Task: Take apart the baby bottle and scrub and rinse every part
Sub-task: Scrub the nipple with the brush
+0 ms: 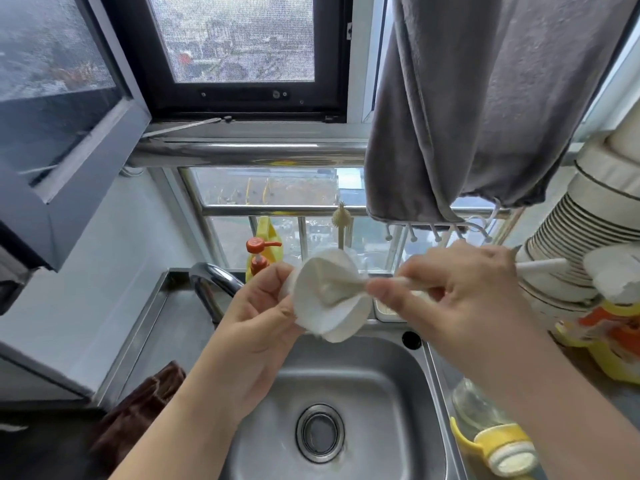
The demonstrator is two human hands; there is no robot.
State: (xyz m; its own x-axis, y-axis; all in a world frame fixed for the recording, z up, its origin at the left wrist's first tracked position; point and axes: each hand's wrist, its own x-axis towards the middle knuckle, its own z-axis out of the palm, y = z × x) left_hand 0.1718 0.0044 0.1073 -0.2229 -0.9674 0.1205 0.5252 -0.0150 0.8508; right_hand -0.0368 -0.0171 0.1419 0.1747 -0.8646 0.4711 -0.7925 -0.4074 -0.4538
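Baby bottle [491, 431] lies on its side on sink [363, 386] right rim, yellow collar toward camera. Above basin: left hand [263, 306] fingers curled round white round bottle part [329, 296]; right hand [460, 285] fingers pinch white brush [346, 287] handle, bristle end inside part.

Both forearms reach in from the bottom edge, bare, converging at mid-frame. Left hand [263, 306] raised, palm turned toward the camera, thumb and fingers curled round a white round part [329, 296]. Right hand [460, 292] back-up, knuckles toward the camera, fingertips [377, 289] pinching a thin white handle [540, 265] that points at that part. Hands near, not touching.
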